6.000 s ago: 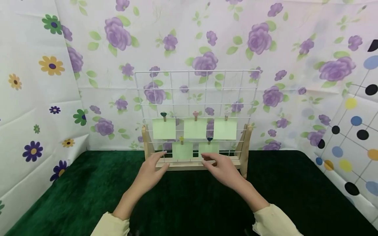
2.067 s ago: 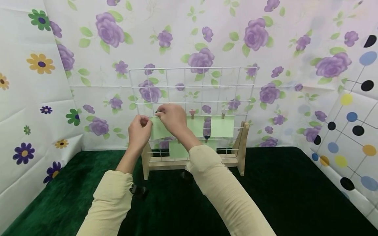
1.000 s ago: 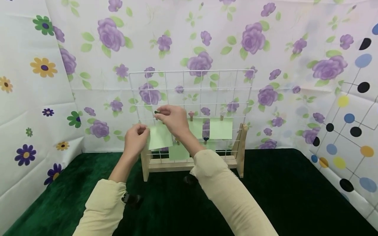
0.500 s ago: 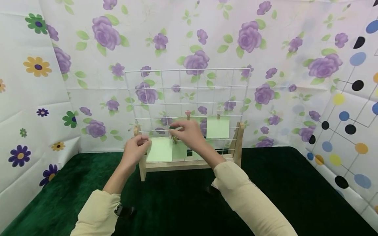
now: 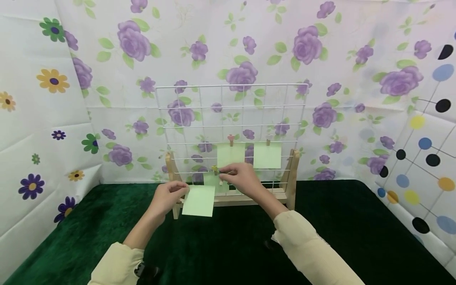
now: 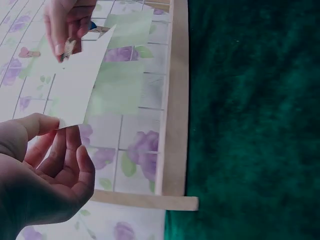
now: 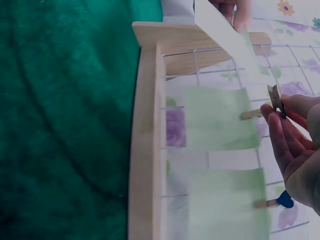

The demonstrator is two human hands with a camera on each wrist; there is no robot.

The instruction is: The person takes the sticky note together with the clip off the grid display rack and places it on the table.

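Observation:
My left hand (image 5: 167,200) pinches a pale green paper note (image 5: 198,201) by its upper left corner, in front of the rack's wooden base. Between thumb and fingertips my right hand (image 5: 243,180) holds a small wooden clothespin (image 7: 274,97), just in front of the white wire grid (image 5: 243,107). Still pegged to the grid are two upper notes, one under a pink clothespin (image 5: 231,139) and one under a pale clothespin (image 5: 268,139). Lower down hang a note (image 7: 222,117) with a yellow-topped clothespin (image 5: 215,169) and another note (image 7: 227,205) with a blue heart clothespin (image 7: 285,199); my right hand covers much of these in the head view.
A wooden stand (image 5: 293,174) carries the grid upright on a dark green cloth (image 5: 221,245). Behind it hangs a purple-flowered sheet (image 5: 306,47). Patterned sheets close off the left (image 5: 21,150) and right (image 5: 438,174) sides.
The upper left note has come off the grid and moved down and toward me in my left hand. My right hand has taken its clothespin off and moved down and right.

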